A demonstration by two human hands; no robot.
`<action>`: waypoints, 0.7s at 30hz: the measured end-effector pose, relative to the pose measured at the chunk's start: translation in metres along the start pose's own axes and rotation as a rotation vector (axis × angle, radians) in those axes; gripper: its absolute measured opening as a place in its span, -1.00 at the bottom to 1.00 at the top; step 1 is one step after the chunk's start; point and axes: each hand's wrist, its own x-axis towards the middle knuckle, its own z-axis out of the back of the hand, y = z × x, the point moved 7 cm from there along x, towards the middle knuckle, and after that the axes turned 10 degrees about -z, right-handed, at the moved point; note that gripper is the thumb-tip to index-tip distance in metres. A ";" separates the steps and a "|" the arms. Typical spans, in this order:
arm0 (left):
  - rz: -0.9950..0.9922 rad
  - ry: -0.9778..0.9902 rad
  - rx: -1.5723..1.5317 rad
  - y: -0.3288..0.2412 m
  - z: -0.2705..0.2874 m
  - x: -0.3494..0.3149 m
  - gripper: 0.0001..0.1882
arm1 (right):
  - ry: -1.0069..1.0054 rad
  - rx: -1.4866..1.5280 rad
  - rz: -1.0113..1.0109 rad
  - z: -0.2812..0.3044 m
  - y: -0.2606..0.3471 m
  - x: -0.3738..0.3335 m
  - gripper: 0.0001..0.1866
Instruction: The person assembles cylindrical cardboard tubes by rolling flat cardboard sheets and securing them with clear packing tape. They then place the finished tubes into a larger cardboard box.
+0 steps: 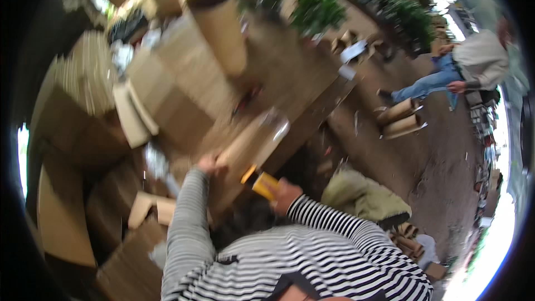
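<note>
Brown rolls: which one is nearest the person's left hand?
The shiny-ended roll right by the left hand; the wide open-topped roll is farther off, and the floor rolls lie off to the right.

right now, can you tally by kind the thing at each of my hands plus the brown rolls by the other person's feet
Yellow tool, right hand: 1
Tan piece, left hand: 1
Brown rolls: 2
Total: 4

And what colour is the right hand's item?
The item is yellow-orange with a dark section, seen in the head view.
</note>
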 end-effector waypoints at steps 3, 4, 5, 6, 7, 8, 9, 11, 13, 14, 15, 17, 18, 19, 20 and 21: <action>0.132 -0.165 0.080 -0.064 0.022 -0.011 -0.38 | 0.054 0.014 -0.077 0.027 0.010 -0.001 -0.12; 0.112 -0.291 0.174 -0.056 0.027 -0.036 -0.45 | 0.010 0.043 -0.034 0.024 0.014 0.001 -0.13; 0.116 -0.367 0.218 -0.073 0.029 -0.052 -0.46 | 0.007 0.050 -0.028 0.037 0.018 0.000 -0.14; 0.116 -0.432 0.266 -0.085 0.038 -0.064 -0.46 | 0.003 0.066 -0.030 0.049 0.027 0.006 -0.14; 0.089 -0.639 0.421 -0.066 0.042 -0.088 -0.48 | 0.020 0.075 -0.018 0.054 0.036 0.012 -0.14; 0.041 -0.838 0.587 -0.040 0.052 -0.108 -0.48 | 0.022 0.096 -0.014 0.051 0.048 0.029 -0.15; 0.191 -0.979 0.532 -0.030 0.040 -0.126 -0.46 | 0.031 0.061 -0.021 0.049 0.049 0.037 -0.17; 0.494 -1.176 0.123 -0.019 0.024 -0.161 -0.43 | 0.050 0.080 -0.033 0.052 0.058 0.049 -0.18; 0.545 -1.209 -0.378 0.010 -0.004 -0.182 -0.45 | 0.034 0.077 -0.010 0.046 0.070 0.054 -0.18; 0.252 -1.180 -0.429 0.020 -0.006 -0.170 -0.46 | 0.000 0.065 0.022 0.047 0.074 0.062 -0.17; 0.276 -1.221 -0.501 0.026 -0.015 -0.171 -0.44 | 0.003 0.053 0.014 0.049 0.076 0.063 -0.17; 0.301 -1.267 -0.731 0.020 -0.021 -0.160 -0.40 | 0.009 0.048 0.007 0.053 0.077 0.068 -0.16; 0.302 -1.261 -0.893 0.011 -0.022 -0.153 -0.38 | 0.014 0.055 0.001 0.053 0.076 0.073 -0.16; 0.354 -1.251 -0.963 -0.003 -0.020 -0.149 -0.37 | 0.022 0.027 -0.024 0.057 0.076 0.073 -0.15; 0.398 -1.241 -1.033 -0.012 -0.020 -0.152 -0.35 | 0.015 0.030 -0.023 0.057 0.078 0.072 -0.15; 0.381 -1.221 -1.079 0.001 -0.023 -0.154 -0.28 | 0.023 0.020 -0.021 0.057 0.081 0.071 -0.15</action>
